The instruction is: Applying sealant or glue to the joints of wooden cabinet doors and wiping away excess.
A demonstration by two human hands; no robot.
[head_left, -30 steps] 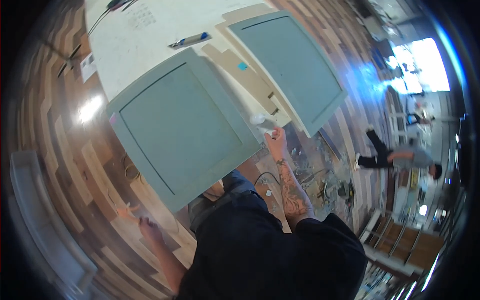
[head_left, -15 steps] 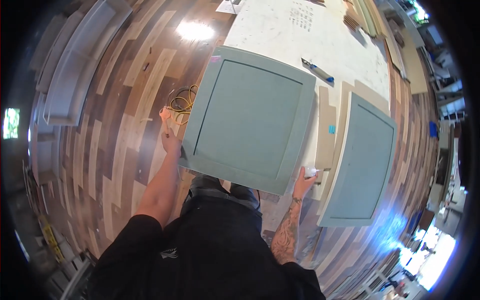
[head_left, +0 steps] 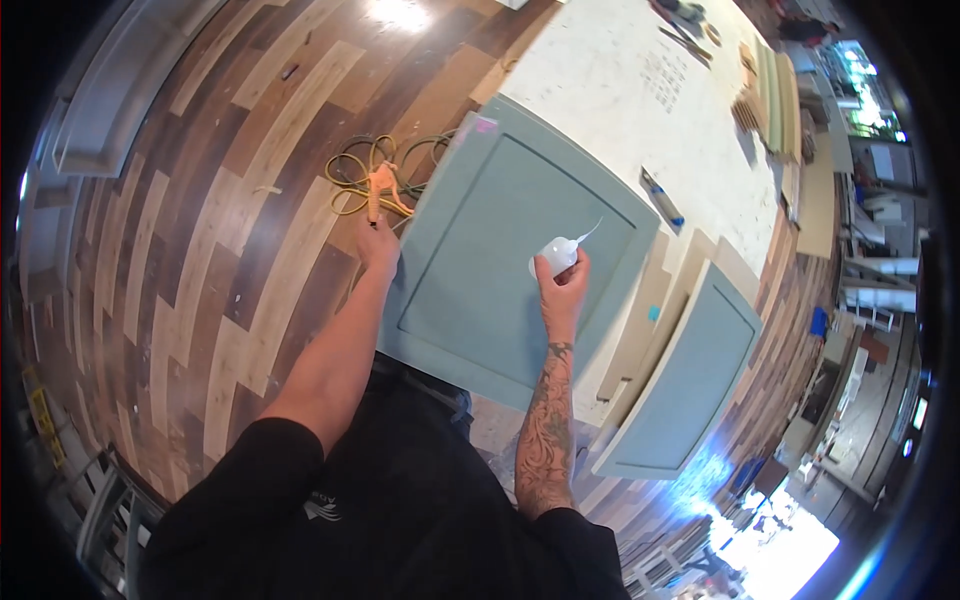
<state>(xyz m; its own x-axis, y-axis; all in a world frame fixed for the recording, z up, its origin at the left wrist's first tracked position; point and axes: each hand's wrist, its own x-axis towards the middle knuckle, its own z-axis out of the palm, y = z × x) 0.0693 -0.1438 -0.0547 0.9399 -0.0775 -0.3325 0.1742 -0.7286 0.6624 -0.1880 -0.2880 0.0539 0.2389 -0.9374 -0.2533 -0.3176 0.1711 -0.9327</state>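
Observation:
A grey-green cabinet door (head_left: 470,250) with a recessed centre panel lies in front of me on a white-topped table. My right hand (head_left: 563,288) is wrapped round a small white squeeze bottle (head_left: 557,256) with a long thin nozzle, above the door's right half. The nozzle points up and to the right. Off the door's left edge, my left hand (head_left: 377,243) grips an orange air blow gun (head_left: 383,182). Behind it, a yellow hose (head_left: 350,170) loops over the edge of the scene by the floor.
A second grey-green door (head_left: 690,370) lies to the right, beside beige boards (head_left: 640,320). A blue-handled hand tool (head_left: 663,200) rests on the white tabletop (head_left: 590,80). Wooden strips (head_left: 775,110) are stacked far right. A white cabinet box (head_left: 125,100) stands at the left.
My right hand has brought the bottle leftward and up, from beside the door to above it. The left hand with the blow gun has moved right and farther away. The whole view has shifted.

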